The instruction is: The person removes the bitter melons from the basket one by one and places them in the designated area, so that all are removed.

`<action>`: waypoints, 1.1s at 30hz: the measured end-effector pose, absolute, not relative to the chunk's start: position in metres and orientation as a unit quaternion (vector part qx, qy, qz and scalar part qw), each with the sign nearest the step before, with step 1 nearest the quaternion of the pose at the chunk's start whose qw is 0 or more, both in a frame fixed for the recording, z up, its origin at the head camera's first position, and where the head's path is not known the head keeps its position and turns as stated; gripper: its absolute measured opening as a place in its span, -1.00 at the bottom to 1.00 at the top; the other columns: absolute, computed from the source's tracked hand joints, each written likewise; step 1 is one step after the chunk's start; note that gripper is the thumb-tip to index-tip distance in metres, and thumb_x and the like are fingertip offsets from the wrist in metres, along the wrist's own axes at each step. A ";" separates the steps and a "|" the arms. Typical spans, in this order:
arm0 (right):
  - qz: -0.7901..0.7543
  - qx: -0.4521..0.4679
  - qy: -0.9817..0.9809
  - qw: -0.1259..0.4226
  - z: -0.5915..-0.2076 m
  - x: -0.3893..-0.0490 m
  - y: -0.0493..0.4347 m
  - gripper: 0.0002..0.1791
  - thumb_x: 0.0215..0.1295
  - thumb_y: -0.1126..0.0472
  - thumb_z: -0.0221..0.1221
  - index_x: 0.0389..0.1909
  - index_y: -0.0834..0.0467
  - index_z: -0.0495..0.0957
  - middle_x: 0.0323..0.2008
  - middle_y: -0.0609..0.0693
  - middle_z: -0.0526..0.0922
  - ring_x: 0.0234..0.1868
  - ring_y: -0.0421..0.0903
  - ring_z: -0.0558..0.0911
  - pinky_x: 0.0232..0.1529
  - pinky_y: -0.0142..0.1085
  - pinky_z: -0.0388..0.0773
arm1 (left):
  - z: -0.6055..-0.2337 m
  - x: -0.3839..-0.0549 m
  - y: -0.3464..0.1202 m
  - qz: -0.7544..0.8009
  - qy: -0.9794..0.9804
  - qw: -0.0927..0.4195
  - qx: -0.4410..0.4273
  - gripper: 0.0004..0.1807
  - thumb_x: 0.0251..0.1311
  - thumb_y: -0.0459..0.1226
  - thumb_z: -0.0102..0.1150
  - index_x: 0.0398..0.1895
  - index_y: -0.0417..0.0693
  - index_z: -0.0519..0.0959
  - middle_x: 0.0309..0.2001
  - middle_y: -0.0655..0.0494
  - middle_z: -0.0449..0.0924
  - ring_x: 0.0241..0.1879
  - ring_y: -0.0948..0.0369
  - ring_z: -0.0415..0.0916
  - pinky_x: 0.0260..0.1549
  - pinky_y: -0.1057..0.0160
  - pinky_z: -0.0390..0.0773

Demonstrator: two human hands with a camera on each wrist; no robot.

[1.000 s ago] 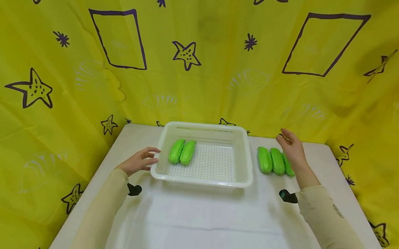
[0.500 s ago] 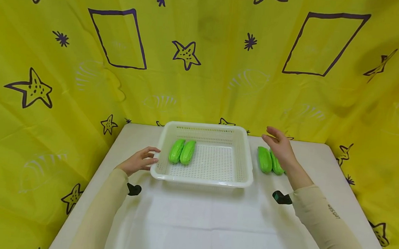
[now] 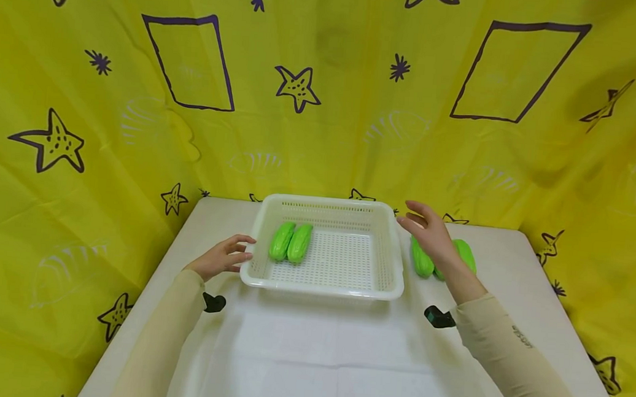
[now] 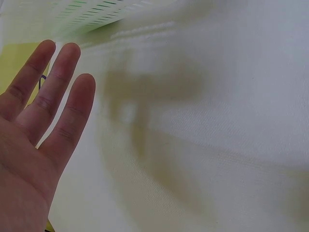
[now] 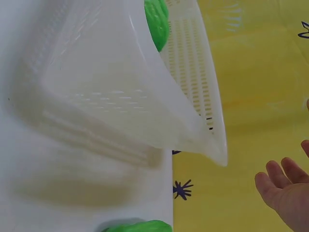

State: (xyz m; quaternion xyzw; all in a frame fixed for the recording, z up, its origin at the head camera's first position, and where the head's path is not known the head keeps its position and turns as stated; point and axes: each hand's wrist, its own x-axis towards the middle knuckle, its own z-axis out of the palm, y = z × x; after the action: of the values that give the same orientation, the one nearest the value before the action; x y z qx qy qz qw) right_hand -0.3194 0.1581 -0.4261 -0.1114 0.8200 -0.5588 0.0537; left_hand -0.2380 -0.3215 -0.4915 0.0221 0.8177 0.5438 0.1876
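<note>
Nearest, two pale sleeves, left sleeve [image 3: 166, 342] and right sleeve [image 3: 512, 353], reach over a white tablecloth [image 3: 335, 347], each with a dark wrist mount, one on the left [image 3: 214, 303] and one on the right [image 3: 439, 318]. Beyond them, the left hand [image 3: 221, 259] is beside the left rim of a white perforated plastic basket [image 3: 319, 289]; its fingers are loosely straight and grip nothing that shows, though I cannot tell whether a fingertip touches the rim. The right hand [image 3: 434, 237], also relaxed and holding nothing, is raised near the basket's right rim, apart from it in the right wrist view.

Of five glossy green gourds in view, I would count two as placed: the left inner gourd [image 3: 282, 241] and the right inner gourd [image 3: 300, 244] lie side by side in the left part of the basket, with bare floor to their right. Three lie outside on the cloth to the basket's right: the near-basket gourd [image 3: 422, 261], the middle gourd [image 3: 439, 274], mostly hidden by the right hand, and the outermost gourd [image 3: 466, 255]. None is in a hand, so those three look like what is left. Behind everything hangs a yellow starfish-print curtain [image 3: 344, 145]
</note>
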 end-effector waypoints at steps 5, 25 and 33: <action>-0.557 -0.135 0.818 0.049 -0.424 -0.318 0.147 -0.23 0.38 -0.01 0.18 0.47 0.22 0.12 0.45 0.15 0.17 0.44 0.19 0.18 0.36 0.10 0.22 | -0.493 -0.237 -0.323 0.547 0.816 0.187 0.027 -0.42 0.33 -0.09 0.19 0.34 -0.01 0.28 0.36 -0.26 0.20 0.21 -0.13 0.36 0.08 -0.06 0.53; -0.614 -0.109 0.780 0.046 -0.420 -0.332 0.112 -0.29 0.39 0.06 0.19 0.45 0.18 0.17 0.44 0.11 0.21 0.41 0.09 0.24 0.39 -0.01 0.21 | -0.473 -0.227 -0.311 0.554 0.812 0.182 0.034 -0.48 0.40 -0.22 0.10 0.35 -0.13 0.26 0.30 -0.33 0.26 0.16 -0.16 0.38 0.12 -0.17 0.47; -0.627 -0.091 0.773 0.034 -0.432 -0.345 0.100 -0.30 0.38 0.07 0.20 0.44 0.20 0.20 0.43 0.14 0.23 0.40 0.12 0.27 0.38 0.01 0.21 | -0.471 -0.226 -0.310 0.550 0.815 0.180 0.033 -0.46 0.40 -0.21 0.10 0.36 -0.14 0.24 0.31 -0.33 0.24 0.19 -0.18 0.36 0.13 -0.15 0.47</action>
State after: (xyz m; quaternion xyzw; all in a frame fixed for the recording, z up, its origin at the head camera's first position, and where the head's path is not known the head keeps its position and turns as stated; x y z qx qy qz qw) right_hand -0.3452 0.1002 -0.4323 -0.0915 0.7731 -0.6267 0.0344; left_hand -0.2257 -0.3099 -0.4714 0.0333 0.8149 0.5498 0.1804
